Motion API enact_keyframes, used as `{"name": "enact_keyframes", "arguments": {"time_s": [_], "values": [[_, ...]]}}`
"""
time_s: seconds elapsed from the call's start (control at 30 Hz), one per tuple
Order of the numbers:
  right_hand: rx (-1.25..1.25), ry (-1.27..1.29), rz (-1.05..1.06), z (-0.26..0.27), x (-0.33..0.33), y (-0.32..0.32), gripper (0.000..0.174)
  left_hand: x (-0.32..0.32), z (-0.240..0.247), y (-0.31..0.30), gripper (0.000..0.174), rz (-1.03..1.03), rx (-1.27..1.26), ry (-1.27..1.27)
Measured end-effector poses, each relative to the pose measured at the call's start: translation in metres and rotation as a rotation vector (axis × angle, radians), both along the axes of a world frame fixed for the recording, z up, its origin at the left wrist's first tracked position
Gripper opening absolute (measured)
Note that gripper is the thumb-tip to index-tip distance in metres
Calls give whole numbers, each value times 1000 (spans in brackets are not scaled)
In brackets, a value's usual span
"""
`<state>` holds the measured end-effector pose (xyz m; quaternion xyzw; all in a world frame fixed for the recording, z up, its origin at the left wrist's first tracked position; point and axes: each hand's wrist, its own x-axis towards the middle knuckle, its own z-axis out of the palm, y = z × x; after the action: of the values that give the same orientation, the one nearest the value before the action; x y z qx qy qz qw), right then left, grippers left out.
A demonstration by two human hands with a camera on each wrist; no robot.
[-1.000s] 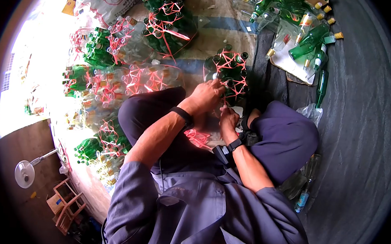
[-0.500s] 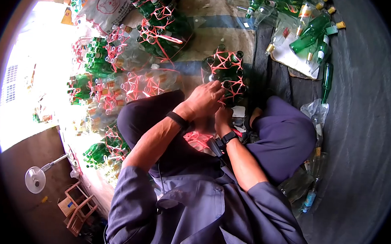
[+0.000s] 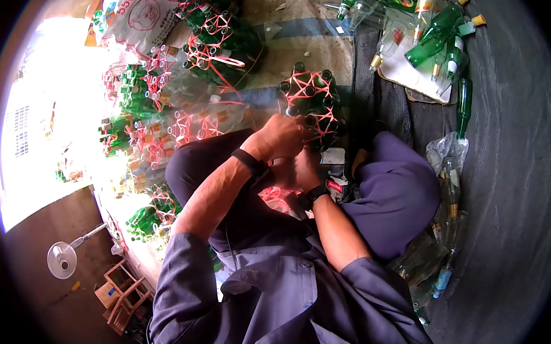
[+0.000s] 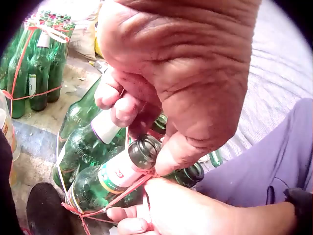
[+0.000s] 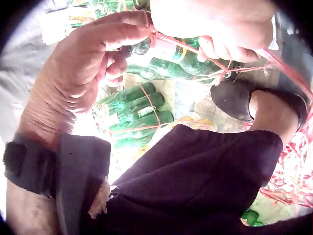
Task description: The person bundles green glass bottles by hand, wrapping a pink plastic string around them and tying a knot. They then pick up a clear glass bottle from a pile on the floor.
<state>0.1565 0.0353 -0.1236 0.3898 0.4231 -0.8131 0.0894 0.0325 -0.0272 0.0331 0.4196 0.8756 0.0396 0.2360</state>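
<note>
And here's the bottle bundle [image 3: 315, 100] at the centre, more bundles [image 3: 216, 55] filling the left, a sack [image 3: 144, 19] far left! Far right, loose bottles [image 3: 438, 41] lie on a board [image 3: 392, 69]; near left, a fan [image 3: 61, 260] beside a chair [image 3: 124, 296].

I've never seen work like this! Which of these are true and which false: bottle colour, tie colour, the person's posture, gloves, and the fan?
1. The bottle bundle at the hands has green bottles. True.
2. The tie round it is bright blue. False: the tie is pinkish red.
3. The person is standing up. False: the person sits with knees bent outward.
4. The left hand and right hand wear gloves. False: both are bare.
5. A white fan is in the room. True.
</note>
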Motion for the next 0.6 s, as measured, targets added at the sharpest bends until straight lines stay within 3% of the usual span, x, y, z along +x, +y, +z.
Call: {"name": "enact_keyframes", "arguments": {"time_s": [0.13,0.37,0.43,0.6], "values": [[-86,-167,62,-3,-4,-1,33,-7,-5,6,26,-20,-62,-57],[-191,-203,46,9,-7,-2,32,-15,-6,16,27,-34,-157,-122],[-234,-170,56,-10,-3,-8,52,-17,-6,19,27,-42,-195,-134],[-141,-219,77,-27,-5,-18,41,-14,-3,20,25,-82,-117,-59]]}}
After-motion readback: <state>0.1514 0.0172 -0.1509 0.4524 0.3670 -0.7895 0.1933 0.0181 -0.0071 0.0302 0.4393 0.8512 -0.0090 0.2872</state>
